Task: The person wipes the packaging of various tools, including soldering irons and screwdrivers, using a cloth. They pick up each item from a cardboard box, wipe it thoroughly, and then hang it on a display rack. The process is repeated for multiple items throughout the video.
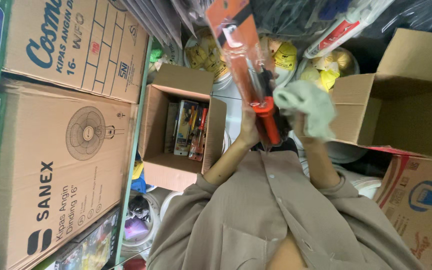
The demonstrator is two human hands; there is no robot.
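My left hand grips the lower end of a long tool in a clear plastic pack with an orange backing card; the tool's orange handle shows just right of the fingers. My right hand is closed on a pale green cloth, which is pressed against the right side of the pack. Both arms come up from my beige shirt at the bottom of the view.
An open cardboard box with several packaged tools stands left of my hands. A larger open carton is on the right. Stacked fan cartons fill the left side. White buckets with yellow items lie behind.
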